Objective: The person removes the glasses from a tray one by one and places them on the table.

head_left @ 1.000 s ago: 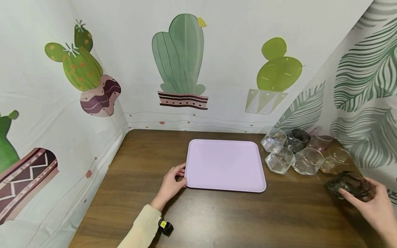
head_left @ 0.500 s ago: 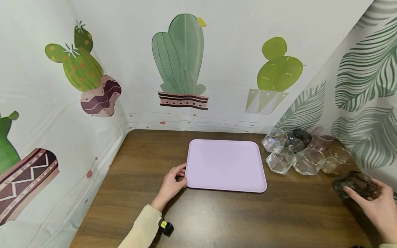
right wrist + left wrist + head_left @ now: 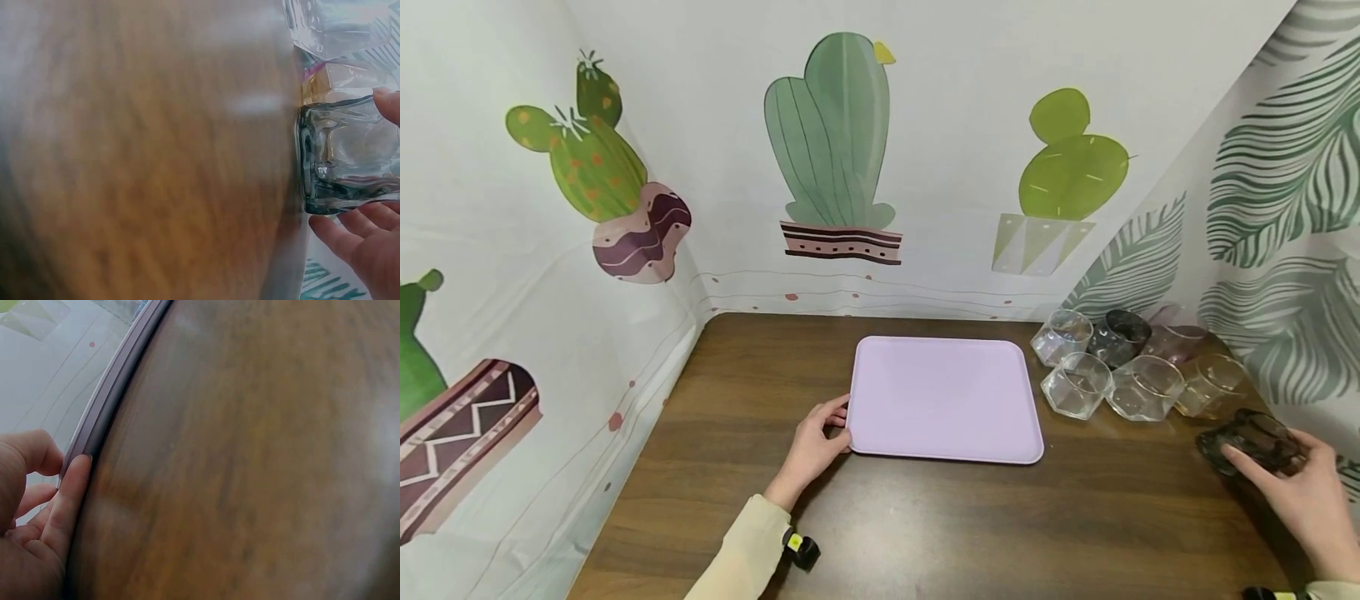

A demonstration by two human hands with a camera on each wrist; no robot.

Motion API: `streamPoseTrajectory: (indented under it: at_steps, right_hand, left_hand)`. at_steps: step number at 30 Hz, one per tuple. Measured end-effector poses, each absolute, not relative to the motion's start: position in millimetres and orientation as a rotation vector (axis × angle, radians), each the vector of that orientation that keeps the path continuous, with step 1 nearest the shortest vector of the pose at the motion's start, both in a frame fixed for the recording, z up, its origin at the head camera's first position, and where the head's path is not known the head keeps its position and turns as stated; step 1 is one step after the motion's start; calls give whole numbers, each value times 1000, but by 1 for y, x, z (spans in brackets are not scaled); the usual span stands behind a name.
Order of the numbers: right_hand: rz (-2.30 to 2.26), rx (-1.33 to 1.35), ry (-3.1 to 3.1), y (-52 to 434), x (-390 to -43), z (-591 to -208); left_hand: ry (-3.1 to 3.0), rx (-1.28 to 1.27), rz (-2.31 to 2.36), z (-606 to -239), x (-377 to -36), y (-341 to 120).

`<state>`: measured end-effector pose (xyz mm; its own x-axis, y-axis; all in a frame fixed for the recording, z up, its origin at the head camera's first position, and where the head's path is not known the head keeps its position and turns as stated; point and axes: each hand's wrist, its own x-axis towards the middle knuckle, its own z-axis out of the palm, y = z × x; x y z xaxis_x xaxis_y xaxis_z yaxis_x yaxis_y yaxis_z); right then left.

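The left hand (image 3: 815,446) is laid on the table (image 3: 925,525) at the near left corner of the lilac tray (image 3: 946,398); the corner is pinched between the thumb and the curled fingers (image 3: 69,494), as the left wrist view shows the fingertip pressed against the tray's rim. The forearm, in a cream sleeve (image 3: 745,554), is stretched forward from the near edge, and a small black device is worn at the wrist.

The right hand (image 3: 1296,492) is reached out over the far right of the table, its fingers wrapped round a dark smoky glass (image 3: 1247,439). In the right wrist view the glass (image 3: 347,156) is seen gripped from both sides, with its base at the wooden surface; whether it is lifted clear cannot be told.

Just beyond it, a cluster of faceted glasses (image 3: 1108,367) is gathered to the right of the tray: clear, dark, pinkish and amber ones. The table is enclosed by cloths printed with cacti (image 3: 831,142) and leaves (image 3: 1277,167).
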<state>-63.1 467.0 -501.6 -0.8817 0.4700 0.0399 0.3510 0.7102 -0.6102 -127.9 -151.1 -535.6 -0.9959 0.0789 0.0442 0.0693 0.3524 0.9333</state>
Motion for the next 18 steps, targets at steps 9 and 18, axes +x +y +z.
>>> streamPoseTrajectory:
  at_steps: [9,18]
  right_hand:
    - [898,-492,-2700,465,-62,-497]
    - [781,-640,-2556,430,-53,-463]
  left_hand:
    - [2571,201,1802,-513,-121,-143]
    - [2657,253,1763,-488,-108,-157]
